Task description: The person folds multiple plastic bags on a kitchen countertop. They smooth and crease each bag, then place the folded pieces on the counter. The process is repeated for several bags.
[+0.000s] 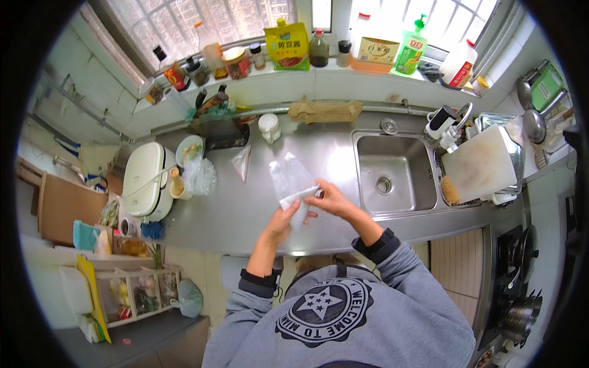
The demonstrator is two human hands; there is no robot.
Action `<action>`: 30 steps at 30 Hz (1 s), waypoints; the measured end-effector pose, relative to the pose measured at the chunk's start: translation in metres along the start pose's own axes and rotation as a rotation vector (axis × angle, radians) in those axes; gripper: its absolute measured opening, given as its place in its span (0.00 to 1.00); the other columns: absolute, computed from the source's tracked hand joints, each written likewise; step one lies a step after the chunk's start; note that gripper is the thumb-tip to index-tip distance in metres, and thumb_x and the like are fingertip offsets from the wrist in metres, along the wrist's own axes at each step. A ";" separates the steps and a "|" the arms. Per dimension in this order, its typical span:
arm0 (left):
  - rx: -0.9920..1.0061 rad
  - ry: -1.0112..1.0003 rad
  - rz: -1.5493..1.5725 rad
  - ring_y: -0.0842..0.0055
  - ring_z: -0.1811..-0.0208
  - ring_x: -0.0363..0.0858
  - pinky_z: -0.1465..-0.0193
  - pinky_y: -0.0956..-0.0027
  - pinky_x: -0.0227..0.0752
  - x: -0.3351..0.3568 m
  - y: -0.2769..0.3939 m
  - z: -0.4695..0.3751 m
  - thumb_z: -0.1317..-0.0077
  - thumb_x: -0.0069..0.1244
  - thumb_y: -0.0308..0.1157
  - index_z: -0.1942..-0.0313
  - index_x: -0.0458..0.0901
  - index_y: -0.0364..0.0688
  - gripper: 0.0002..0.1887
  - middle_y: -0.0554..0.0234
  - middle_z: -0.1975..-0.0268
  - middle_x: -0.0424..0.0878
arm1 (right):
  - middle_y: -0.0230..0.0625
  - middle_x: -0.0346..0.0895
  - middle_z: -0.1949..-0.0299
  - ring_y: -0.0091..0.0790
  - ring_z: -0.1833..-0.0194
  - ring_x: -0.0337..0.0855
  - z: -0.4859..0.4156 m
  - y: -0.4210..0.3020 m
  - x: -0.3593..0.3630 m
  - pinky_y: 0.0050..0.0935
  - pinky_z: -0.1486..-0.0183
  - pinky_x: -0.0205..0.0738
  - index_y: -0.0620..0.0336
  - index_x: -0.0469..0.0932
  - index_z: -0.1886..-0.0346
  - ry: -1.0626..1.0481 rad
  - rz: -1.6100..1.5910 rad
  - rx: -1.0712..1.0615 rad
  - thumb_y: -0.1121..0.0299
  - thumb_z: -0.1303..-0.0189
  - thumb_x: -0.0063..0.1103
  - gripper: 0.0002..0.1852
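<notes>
Both hands meet over the front part of the stainless steel worktop [221, 207]. A thin, translucent plastic bag [299, 172] with two handle-like ends spreads away from them. My left hand [280, 221] grips its folded edge, fingers partly hidden behind the plastic. My right hand [332, 198] pinches the same folded edge at its right corner. Left of the bag lies a small triangular clear packet [241, 162]. A white lidded mug [269, 128] stands behind it.
The sink [384, 184] lies to the right, beside a rack holding a cutting board [481, 163]. A white rice cooker [143, 179], a bowl [189, 149] and a crumpled plastic bag [199, 177] stand at left. Bottles and jars line the windowsill [317, 76].
</notes>
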State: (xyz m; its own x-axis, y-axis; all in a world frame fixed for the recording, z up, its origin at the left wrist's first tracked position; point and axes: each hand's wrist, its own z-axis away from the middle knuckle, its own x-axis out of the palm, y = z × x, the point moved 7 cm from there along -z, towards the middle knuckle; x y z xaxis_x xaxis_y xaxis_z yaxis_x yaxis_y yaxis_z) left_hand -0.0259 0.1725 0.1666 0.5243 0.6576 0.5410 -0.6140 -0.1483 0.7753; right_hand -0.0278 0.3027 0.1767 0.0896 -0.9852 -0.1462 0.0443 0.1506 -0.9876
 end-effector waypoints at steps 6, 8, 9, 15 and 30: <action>0.163 0.016 -0.256 0.80 0.65 0.76 0.65 0.79 0.68 0.016 0.035 0.017 0.31 0.46 0.43 0.42 0.71 0.37 0.23 0.55 0.51 0.81 | 0.31 0.77 0.58 0.22 0.59 0.75 0.008 -0.036 -0.026 0.23 0.56 0.70 0.63 0.75 0.49 0.023 -0.221 0.025 0.63 0.36 0.57 0.17; 0.179 0.024 -0.314 0.81 0.66 0.75 0.66 0.79 0.67 0.019 0.041 0.020 0.31 0.46 0.43 0.43 0.72 0.37 0.23 0.56 0.52 0.82 | 0.31 0.77 0.58 0.20 0.60 0.74 0.010 -0.056 -0.027 0.21 0.58 0.70 0.62 0.74 0.47 0.022 -0.224 -0.051 0.65 0.38 0.59 0.18; 0.178 0.025 -0.328 0.82 0.66 0.75 0.66 0.78 0.67 0.020 0.042 0.021 0.31 0.46 0.42 0.43 0.72 0.37 0.22 0.56 0.53 0.82 | 0.30 0.76 0.58 0.19 0.62 0.73 0.010 -0.067 -0.027 0.20 0.60 0.69 0.61 0.74 0.46 0.032 -0.226 -0.100 0.66 0.39 0.61 0.19; 0.172 0.010 -0.408 0.82 0.67 0.74 0.67 0.78 0.67 0.023 0.041 0.021 0.33 0.48 0.40 0.44 0.73 0.39 0.20 0.60 0.54 0.83 | 0.31 0.76 0.58 0.19 0.73 0.67 0.011 -0.114 -0.029 0.17 0.71 0.65 0.57 0.77 0.49 0.150 0.131 -0.365 0.78 0.52 0.67 0.23; 0.244 0.300 -0.657 0.83 0.64 0.74 0.61 0.74 0.70 -0.008 0.051 0.029 0.47 0.64 0.31 0.55 0.78 0.38 0.20 0.72 0.65 0.79 | 0.39 0.75 0.65 0.43 0.67 0.80 0.014 -0.119 0.004 0.33 0.65 0.75 0.58 0.75 0.61 0.184 0.293 -0.521 0.85 0.59 0.60 0.18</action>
State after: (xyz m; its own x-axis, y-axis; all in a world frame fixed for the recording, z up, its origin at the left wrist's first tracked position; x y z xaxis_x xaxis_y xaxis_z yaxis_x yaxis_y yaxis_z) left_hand -0.0442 0.1382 0.2107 0.5325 0.8345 -0.1417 -0.0650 0.2072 0.9761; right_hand -0.0184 0.2823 0.2943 -0.1507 -0.9139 -0.3769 -0.4511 0.4028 -0.7964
